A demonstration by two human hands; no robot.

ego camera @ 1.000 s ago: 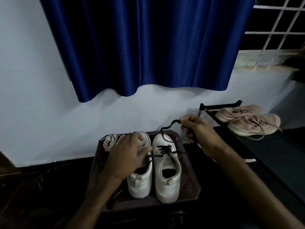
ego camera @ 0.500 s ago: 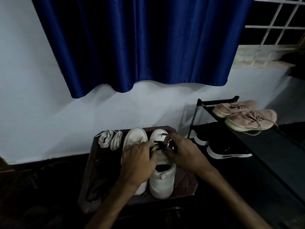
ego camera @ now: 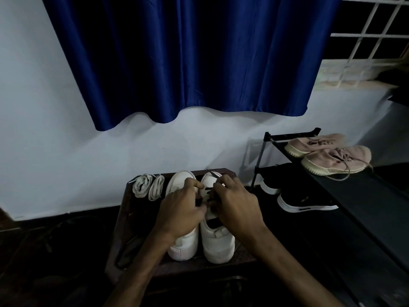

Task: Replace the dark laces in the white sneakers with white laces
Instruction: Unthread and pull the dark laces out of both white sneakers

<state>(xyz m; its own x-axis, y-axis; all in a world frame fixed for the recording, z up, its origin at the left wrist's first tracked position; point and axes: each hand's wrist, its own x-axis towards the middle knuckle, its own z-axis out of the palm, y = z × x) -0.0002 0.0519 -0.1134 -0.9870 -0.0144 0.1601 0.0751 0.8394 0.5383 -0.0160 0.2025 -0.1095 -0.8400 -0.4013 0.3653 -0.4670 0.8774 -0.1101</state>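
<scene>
Left hand [ego camera: 179, 209] and right hand [ego camera: 236, 204] curl close together, pinching the dark lace [ego camera: 207, 192] on the right-side white sneaker [ego camera: 218, 244], where each crossing is best slackened before being drawn from its eyelets, the shoe standing on the desk [ego camera: 132, 218] heel near, toe far, long axis near-to-far.

Blue curtain [ego camera: 188, 58] above — pink sneakers [ego camera: 336, 159] on rack [ego camera: 260, 160].

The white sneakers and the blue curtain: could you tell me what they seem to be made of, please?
White sneakers: smooth matte uppers, likely leather or a synthetic; no weave visible. Blue curtain: woven fabric, satin-like, with sheen along hanging folds.
</scene>
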